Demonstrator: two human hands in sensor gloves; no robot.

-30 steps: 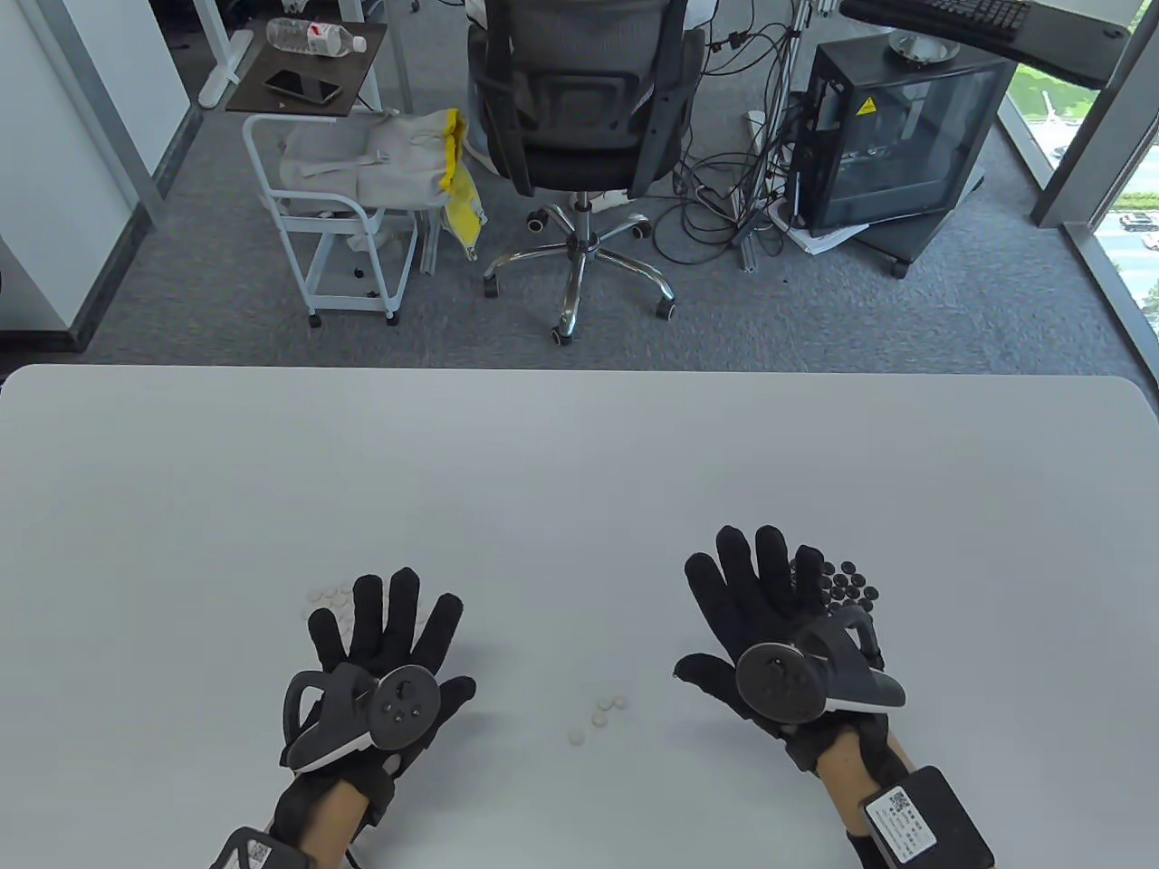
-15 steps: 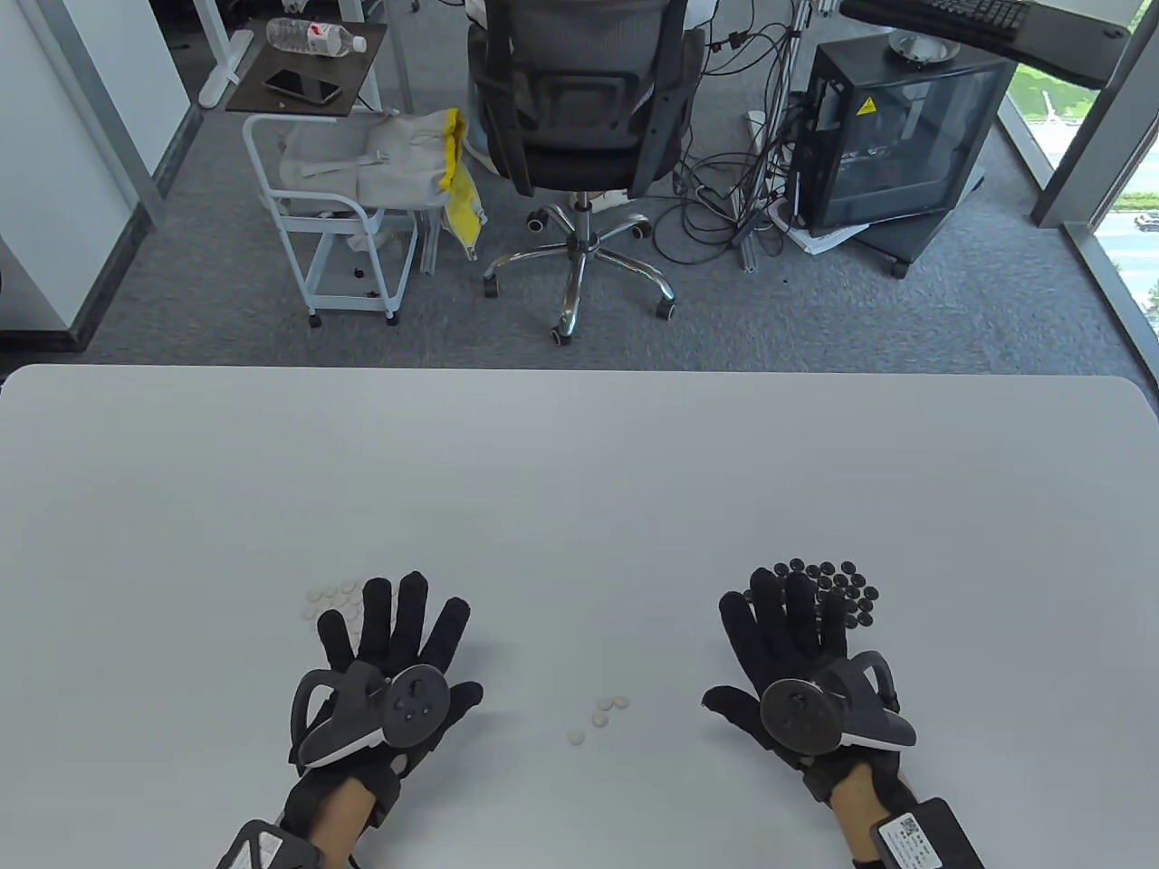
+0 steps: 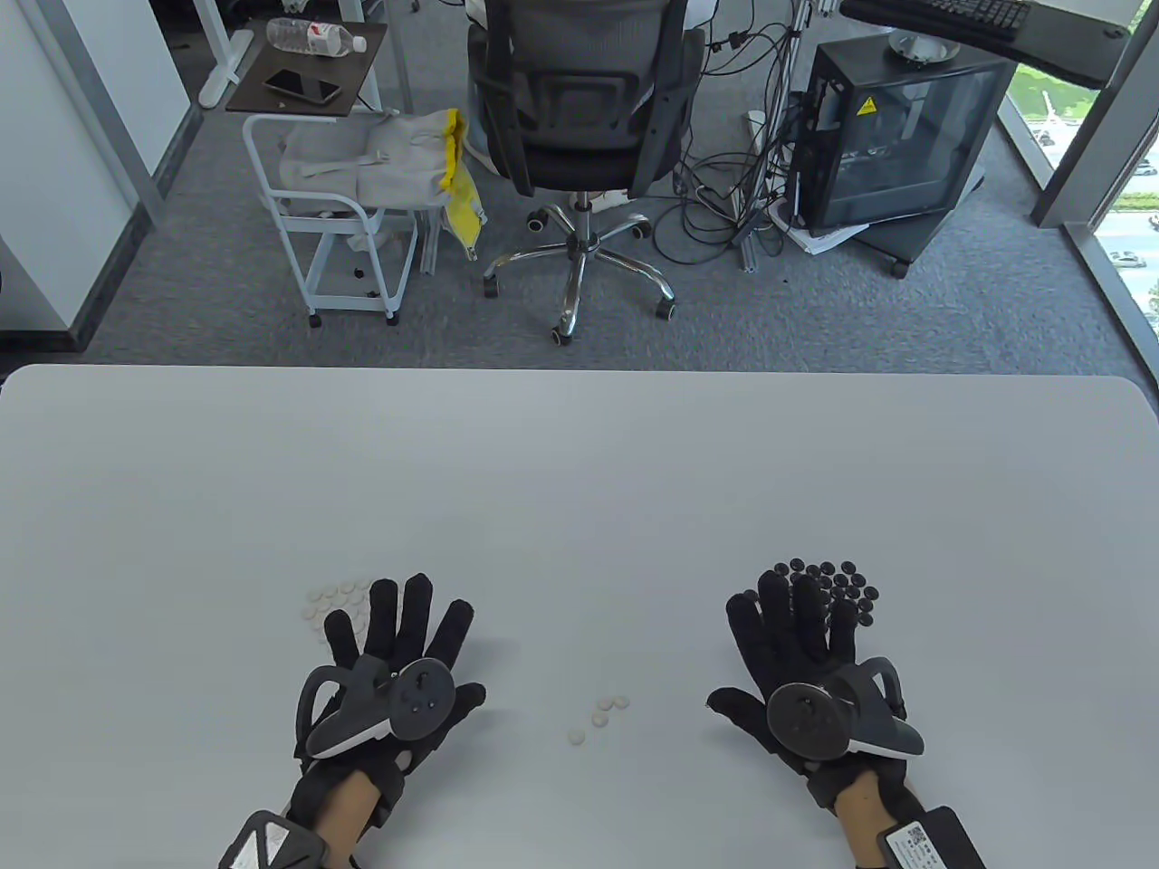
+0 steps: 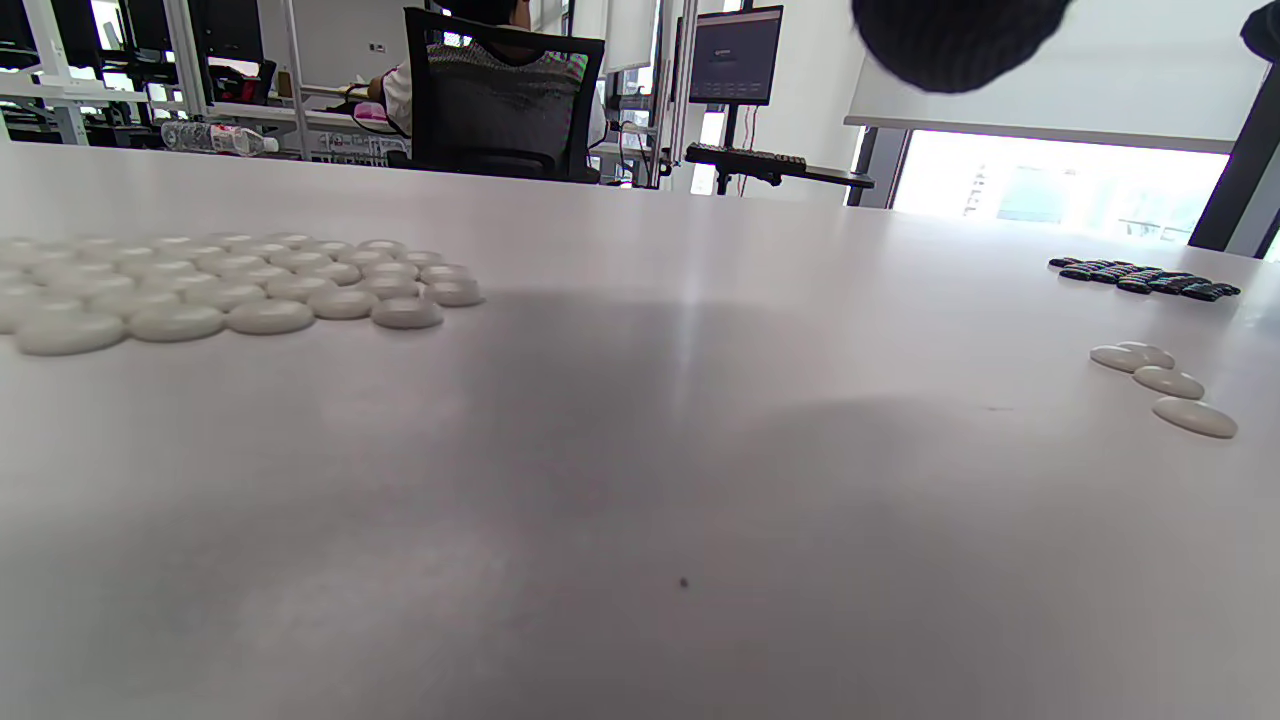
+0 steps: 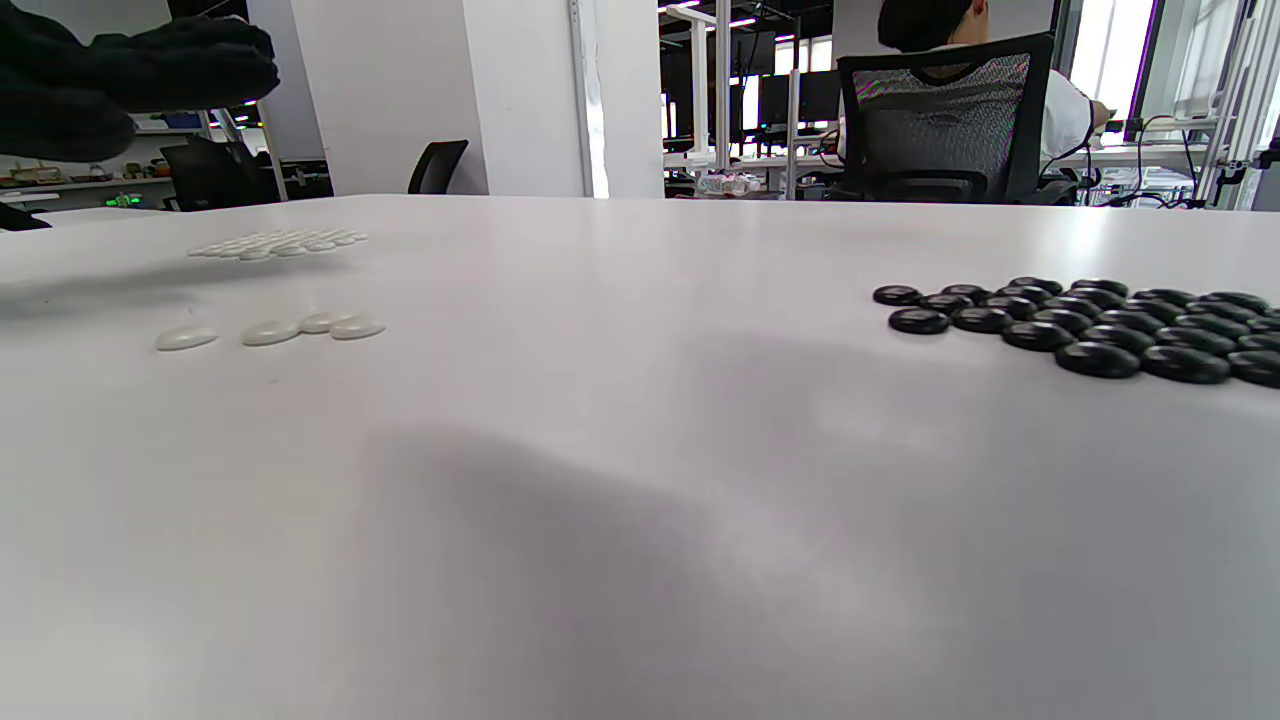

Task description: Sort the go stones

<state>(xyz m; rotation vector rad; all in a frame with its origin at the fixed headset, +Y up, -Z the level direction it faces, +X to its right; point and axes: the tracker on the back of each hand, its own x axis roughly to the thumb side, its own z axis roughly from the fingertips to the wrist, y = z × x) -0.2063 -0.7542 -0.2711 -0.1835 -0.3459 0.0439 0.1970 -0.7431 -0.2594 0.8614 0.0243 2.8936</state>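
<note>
A group of white stones lies on the white table at the left; it also shows in the left wrist view and the right wrist view. A group of black stones lies at the right, also in the right wrist view and the left wrist view. Three loose white stones lie between the hands, also in the left wrist view and the right wrist view. My left hand is open with fingers spread, just near of the white group. My right hand is open with fingers spread, near the black group.
An office chair, a white cart and a computer case stand on the floor beyond the table's far edge.
My right hand has drawn back toward me and to the right, uncovering the black stones. My left hand has shifted slightly right. The stones have not moved.
</note>
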